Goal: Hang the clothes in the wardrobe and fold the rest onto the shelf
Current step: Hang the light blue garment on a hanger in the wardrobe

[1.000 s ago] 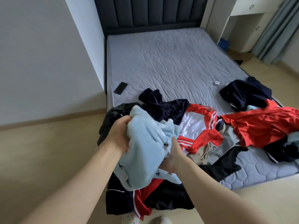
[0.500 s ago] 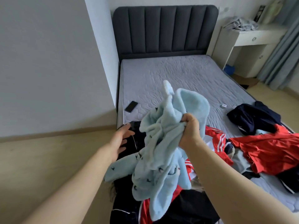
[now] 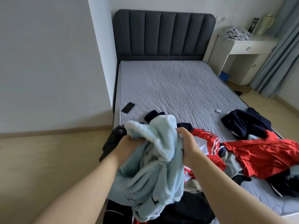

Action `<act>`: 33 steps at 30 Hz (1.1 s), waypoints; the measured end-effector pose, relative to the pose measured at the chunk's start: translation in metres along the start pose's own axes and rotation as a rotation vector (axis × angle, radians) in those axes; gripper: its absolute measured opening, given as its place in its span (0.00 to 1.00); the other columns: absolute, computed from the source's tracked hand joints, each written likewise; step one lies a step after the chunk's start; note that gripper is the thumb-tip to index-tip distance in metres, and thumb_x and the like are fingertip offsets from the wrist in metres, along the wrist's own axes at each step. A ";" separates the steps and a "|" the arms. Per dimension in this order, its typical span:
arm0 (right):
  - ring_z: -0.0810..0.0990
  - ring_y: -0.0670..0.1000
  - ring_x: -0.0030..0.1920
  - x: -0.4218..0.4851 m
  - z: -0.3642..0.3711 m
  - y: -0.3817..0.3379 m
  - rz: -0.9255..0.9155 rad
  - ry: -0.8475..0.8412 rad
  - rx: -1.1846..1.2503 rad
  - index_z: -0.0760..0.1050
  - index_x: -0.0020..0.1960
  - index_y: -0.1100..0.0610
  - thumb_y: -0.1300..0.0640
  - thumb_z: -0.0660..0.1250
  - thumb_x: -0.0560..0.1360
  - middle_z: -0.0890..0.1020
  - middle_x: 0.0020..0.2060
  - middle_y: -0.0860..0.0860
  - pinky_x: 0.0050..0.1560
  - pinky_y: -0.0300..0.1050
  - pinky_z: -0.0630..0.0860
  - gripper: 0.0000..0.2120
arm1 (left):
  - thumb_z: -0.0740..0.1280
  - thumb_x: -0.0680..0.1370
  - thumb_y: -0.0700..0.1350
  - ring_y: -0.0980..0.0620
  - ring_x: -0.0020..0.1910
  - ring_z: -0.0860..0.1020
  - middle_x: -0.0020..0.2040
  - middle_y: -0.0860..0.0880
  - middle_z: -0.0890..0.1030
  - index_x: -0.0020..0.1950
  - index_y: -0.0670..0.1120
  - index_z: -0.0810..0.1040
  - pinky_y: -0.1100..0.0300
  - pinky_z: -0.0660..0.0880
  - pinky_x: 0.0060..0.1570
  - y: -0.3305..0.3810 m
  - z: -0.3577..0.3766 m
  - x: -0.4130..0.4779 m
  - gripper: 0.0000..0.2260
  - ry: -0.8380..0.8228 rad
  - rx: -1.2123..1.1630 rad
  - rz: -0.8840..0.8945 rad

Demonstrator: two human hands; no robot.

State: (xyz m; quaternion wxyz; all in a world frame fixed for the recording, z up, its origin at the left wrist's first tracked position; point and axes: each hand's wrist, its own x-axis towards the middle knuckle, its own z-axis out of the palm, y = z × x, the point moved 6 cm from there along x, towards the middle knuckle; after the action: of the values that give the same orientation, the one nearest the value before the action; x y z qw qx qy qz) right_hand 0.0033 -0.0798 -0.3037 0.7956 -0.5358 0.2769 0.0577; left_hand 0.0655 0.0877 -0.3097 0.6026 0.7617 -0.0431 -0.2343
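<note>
I read both hands at the foot of the mattress. Left hand: fingers curled into the fleece, gripping a bunched fold at its upper left. Right hand: fingers wrapped round the cloth at its upper right. The fleece, pale blue with small dark marks, hangs crumpled between the hands, and its lower part drapes over dark clothes at the bed's near edge. A striped jersey lies just beside the right hand, with a red shirt further right and a navy garment behind that. A phone lies near the mattress's left edge, well apart from the clothes.
</note>
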 end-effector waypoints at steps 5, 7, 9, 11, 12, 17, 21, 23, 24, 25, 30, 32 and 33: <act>0.73 0.48 0.46 0.007 -0.018 -0.003 -0.234 0.257 -0.382 0.67 0.60 0.49 0.63 0.67 0.71 0.72 0.49 0.47 0.43 0.42 0.70 0.21 | 0.71 0.69 0.52 0.51 0.45 0.79 0.41 0.55 0.81 0.40 0.56 0.77 0.57 0.74 0.44 0.031 -0.017 0.016 0.04 0.117 0.224 0.181; 0.67 0.46 0.60 0.002 -0.004 -0.011 -0.364 0.104 -0.430 0.61 0.70 0.47 0.63 0.72 0.68 0.66 0.61 0.44 0.56 0.42 0.66 0.36 | 0.71 0.63 0.50 0.50 0.41 0.76 0.38 0.50 0.80 0.37 0.53 0.75 0.56 0.72 0.44 0.054 -0.014 0.014 0.07 -0.004 0.312 0.295; 0.65 0.44 0.64 0.002 0.018 -0.011 -0.389 -0.093 -0.558 0.58 0.72 0.44 0.62 0.75 0.65 0.66 0.64 0.42 0.60 0.42 0.66 0.43 | 0.70 0.60 0.46 0.51 0.35 0.70 0.30 0.52 0.73 0.31 0.51 0.70 0.58 0.66 0.38 0.076 -0.007 0.010 0.09 -0.087 0.446 0.353; 0.73 0.46 0.59 0.002 0.031 -0.013 -0.375 -0.188 -0.627 0.65 0.68 0.44 0.62 0.76 0.63 0.74 0.59 0.44 0.57 0.39 0.73 0.38 | 0.70 0.62 0.43 0.53 0.32 0.68 0.29 0.56 0.71 0.31 0.51 0.68 0.60 0.65 0.33 0.095 0.000 0.007 0.11 -0.126 0.616 0.391; 0.76 0.45 0.53 0.004 0.033 -0.016 -0.376 -0.200 -0.642 0.71 0.60 0.43 0.62 0.77 0.63 0.79 0.51 0.43 0.50 0.34 0.74 0.31 | 0.71 0.63 0.41 0.56 0.31 0.68 0.29 0.57 0.72 0.32 0.52 0.68 0.63 0.65 0.31 0.103 0.002 0.004 0.12 -0.128 0.684 0.413; 0.72 0.39 0.30 0.004 0.019 -0.030 -0.473 -0.041 -0.668 0.74 0.36 0.49 0.58 0.75 0.65 0.75 0.27 0.41 0.27 0.27 0.67 0.10 | 0.75 0.65 0.40 0.62 0.35 0.73 0.37 0.60 0.76 0.43 0.57 0.72 0.68 0.70 0.37 0.104 -0.002 -0.004 0.17 -0.128 0.673 0.402; 0.73 0.42 0.30 0.002 0.013 -0.033 -0.489 0.000 -0.378 0.73 0.35 0.51 0.63 0.70 0.65 0.76 0.29 0.43 0.29 0.31 0.71 0.09 | 0.78 0.64 0.43 0.57 0.46 0.76 0.46 0.58 0.78 0.52 0.53 0.76 0.63 0.73 0.48 0.070 -0.003 -0.006 0.21 -0.229 0.726 0.283; 0.78 0.42 0.33 0.001 0.009 -0.039 -0.485 0.011 -0.278 0.75 0.38 0.50 0.64 0.68 0.67 0.80 0.33 0.45 0.33 0.35 0.74 0.09 | 0.77 0.64 0.45 0.56 0.46 0.77 0.43 0.59 0.78 0.47 0.55 0.76 0.66 0.73 0.42 0.041 -0.013 -0.006 0.16 -0.199 0.747 0.156; 0.80 0.44 0.37 0.002 0.008 -0.042 -0.477 -0.005 -0.213 0.76 0.42 0.50 0.65 0.68 0.68 0.81 0.38 0.48 0.37 0.39 0.77 0.10 | 0.77 0.65 0.45 0.56 0.46 0.77 0.43 0.60 0.78 0.44 0.57 0.75 0.67 0.72 0.40 0.025 -0.019 -0.008 0.15 -0.178 0.696 0.087; 0.82 0.48 0.42 0.002 0.008 -0.046 -0.470 -0.037 -0.161 0.77 0.46 0.52 0.64 0.68 0.67 0.82 0.42 0.52 0.42 0.44 0.79 0.10 | 0.77 0.65 0.45 0.57 0.45 0.76 0.43 0.61 0.77 0.44 0.58 0.74 0.68 0.71 0.39 0.008 -0.023 -0.011 0.15 -0.152 0.639 0.027; 0.83 0.52 0.49 0.000 0.026 -0.049 -0.465 -0.228 -0.065 0.77 0.52 0.51 0.58 0.67 0.64 0.83 0.48 0.54 0.46 0.49 0.80 0.16 | 0.77 0.65 0.39 0.54 0.49 0.79 0.49 0.54 0.81 0.54 0.55 0.74 0.65 0.73 0.39 -0.044 -0.018 -0.030 0.23 0.049 0.050 -0.135; 0.83 0.51 0.50 0.001 0.034 -0.044 -0.441 -0.292 -0.041 0.77 0.53 0.51 0.58 0.67 0.67 0.84 0.49 0.53 0.46 0.47 0.80 0.15 | 0.76 0.67 0.38 0.51 0.49 0.80 0.50 0.49 0.83 0.59 0.48 0.75 0.60 0.75 0.39 -0.056 -0.001 -0.034 0.23 0.020 -0.231 -0.261; 0.83 0.51 0.50 0.001 0.040 -0.041 -0.433 -0.329 -0.048 0.78 0.53 0.50 0.59 0.68 0.68 0.84 0.48 0.52 0.46 0.46 0.80 0.13 | 0.75 0.68 0.40 0.49 0.49 0.80 0.49 0.48 0.83 0.59 0.46 0.76 0.58 0.76 0.40 -0.062 0.006 -0.037 0.21 0.014 -0.292 -0.333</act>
State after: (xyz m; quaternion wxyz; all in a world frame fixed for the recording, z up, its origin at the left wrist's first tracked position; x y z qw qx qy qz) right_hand 0.0352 -0.0618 -0.2599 0.8108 -0.5845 0.0217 -0.0209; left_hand 0.0166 0.1116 -0.3577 0.6599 0.6646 0.1218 -0.3288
